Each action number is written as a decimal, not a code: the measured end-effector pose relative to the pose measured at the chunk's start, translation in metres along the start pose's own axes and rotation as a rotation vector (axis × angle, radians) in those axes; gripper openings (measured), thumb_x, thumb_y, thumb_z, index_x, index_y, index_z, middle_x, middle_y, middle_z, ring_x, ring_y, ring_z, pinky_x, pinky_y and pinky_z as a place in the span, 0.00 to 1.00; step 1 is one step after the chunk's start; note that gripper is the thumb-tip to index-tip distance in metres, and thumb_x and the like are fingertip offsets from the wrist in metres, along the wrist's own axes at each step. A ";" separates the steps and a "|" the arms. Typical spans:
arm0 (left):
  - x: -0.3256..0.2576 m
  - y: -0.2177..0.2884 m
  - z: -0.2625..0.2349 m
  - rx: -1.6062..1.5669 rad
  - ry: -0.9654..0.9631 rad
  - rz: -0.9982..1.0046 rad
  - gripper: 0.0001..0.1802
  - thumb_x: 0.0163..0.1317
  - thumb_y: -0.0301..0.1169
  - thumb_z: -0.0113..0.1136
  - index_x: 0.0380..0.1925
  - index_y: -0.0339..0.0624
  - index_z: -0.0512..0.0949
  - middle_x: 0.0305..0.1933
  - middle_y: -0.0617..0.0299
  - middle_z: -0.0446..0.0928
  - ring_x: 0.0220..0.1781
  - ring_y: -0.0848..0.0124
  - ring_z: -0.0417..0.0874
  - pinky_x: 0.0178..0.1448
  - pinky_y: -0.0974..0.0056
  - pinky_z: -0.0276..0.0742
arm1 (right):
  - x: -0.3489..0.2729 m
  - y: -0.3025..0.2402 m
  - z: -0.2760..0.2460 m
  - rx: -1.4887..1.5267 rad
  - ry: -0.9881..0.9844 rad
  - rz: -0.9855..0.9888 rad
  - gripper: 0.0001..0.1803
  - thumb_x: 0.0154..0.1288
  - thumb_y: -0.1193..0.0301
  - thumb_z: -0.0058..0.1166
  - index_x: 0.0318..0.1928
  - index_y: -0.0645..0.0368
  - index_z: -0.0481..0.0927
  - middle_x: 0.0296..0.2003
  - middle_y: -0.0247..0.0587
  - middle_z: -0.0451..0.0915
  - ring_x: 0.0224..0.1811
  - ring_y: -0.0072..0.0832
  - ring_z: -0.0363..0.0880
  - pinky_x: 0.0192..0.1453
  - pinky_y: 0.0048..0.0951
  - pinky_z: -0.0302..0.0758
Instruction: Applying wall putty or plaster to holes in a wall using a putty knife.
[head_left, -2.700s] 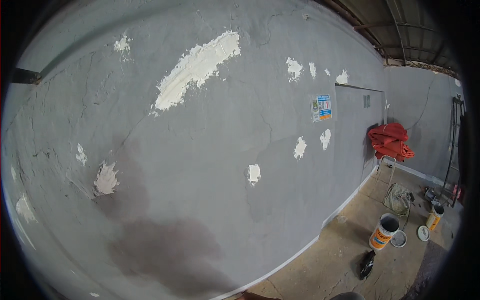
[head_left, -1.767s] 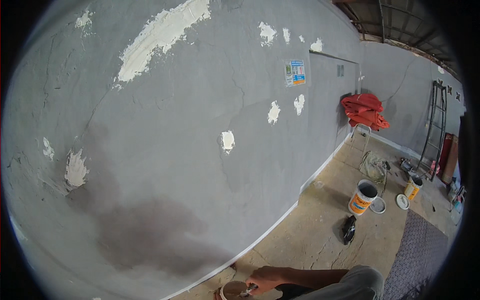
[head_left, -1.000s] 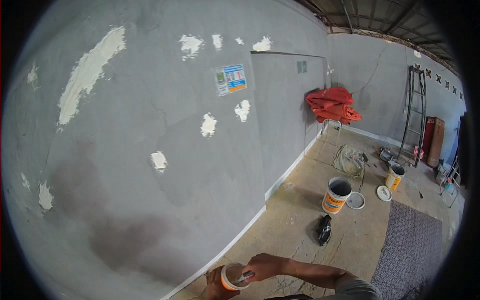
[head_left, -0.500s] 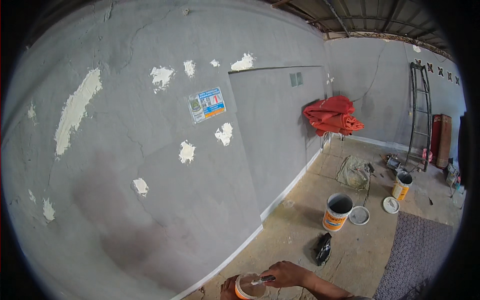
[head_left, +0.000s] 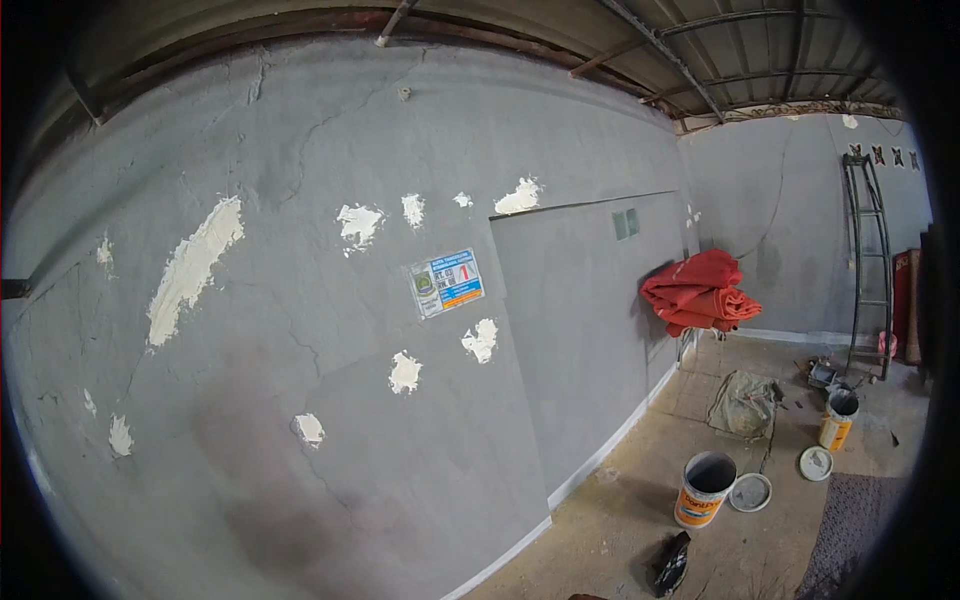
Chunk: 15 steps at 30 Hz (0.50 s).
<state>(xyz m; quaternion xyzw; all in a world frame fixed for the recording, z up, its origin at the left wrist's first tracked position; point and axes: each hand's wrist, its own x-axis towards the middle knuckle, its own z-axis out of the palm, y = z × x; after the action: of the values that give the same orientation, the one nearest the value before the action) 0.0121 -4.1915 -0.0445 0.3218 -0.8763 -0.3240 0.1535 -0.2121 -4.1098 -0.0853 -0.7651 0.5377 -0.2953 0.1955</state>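
Observation:
Only a sliver of what looks like my right hand (head_left: 588, 597) shows at the bottom edge; its fingers and anything in them are out of sight. My left hand is outside the view. Ahead of me stands a cracked grey wall (head_left: 240, 330) bearing several rough white filler patches. The longest patch (head_left: 195, 270) slants down on the left, and smaller ones, such as this patch (head_left: 405, 372), are scattered around a blue and white sign plate (head_left: 447, 284). Nearest the hand is a crumpled black plastic bag (head_left: 671, 564) on the floor.
An open orange and white bucket (head_left: 698, 505) stands near the wall, its lid (head_left: 750, 492) beside it. Farther back are a second bucket (head_left: 838, 425), another lid (head_left: 816, 463), a crumpled sheet (head_left: 745, 405), folded red cloth (head_left: 700, 290) and a leaning metal ladder (head_left: 872, 270). A patterned mat (head_left: 850, 535) lies at right.
The view has tilted up, so the wall and floor objects sit lower and further right. Both hands, the small tub and the putty knife have dropped out of view, except for one sliver.

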 end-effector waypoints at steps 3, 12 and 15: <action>-0.001 -0.010 0.010 0.045 0.082 -0.002 0.44 0.45 0.32 0.78 0.66 0.41 0.73 0.63 0.48 0.79 0.65 0.48 0.79 0.69 0.48 0.74 | -0.002 -0.015 0.001 0.091 0.008 0.025 0.15 0.58 0.57 0.68 0.33 0.57 0.89 0.32 0.48 0.88 0.36 0.48 0.87 0.44 0.46 0.82; 0.003 -0.071 0.055 0.182 0.218 0.034 0.44 0.45 0.33 0.79 0.66 0.41 0.73 0.63 0.48 0.79 0.65 0.47 0.79 0.69 0.48 0.74 | -0.002 0.051 0.045 -0.163 0.114 0.047 0.15 0.55 0.58 0.67 0.37 0.56 0.89 0.33 0.51 0.88 0.37 0.50 0.87 0.44 0.49 0.80; -0.004 -0.088 0.073 0.221 0.233 0.043 0.45 0.45 0.34 0.79 0.66 0.41 0.73 0.63 0.47 0.78 0.65 0.47 0.79 0.69 0.48 0.74 | -0.007 0.023 0.022 0.104 0.148 0.017 0.16 0.53 0.58 0.67 0.37 0.55 0.89 0.33 0.50 0.88 0.36 0.51 0.86 0.44 0.48 0.80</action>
<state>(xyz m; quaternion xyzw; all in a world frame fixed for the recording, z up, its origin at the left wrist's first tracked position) 0.0210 -4.2056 -0.1577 0.3533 -0.8895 -0.1829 0.2247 -0.2152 -4.1120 -0.1178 -0.7254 0.5411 -0.3768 0.1975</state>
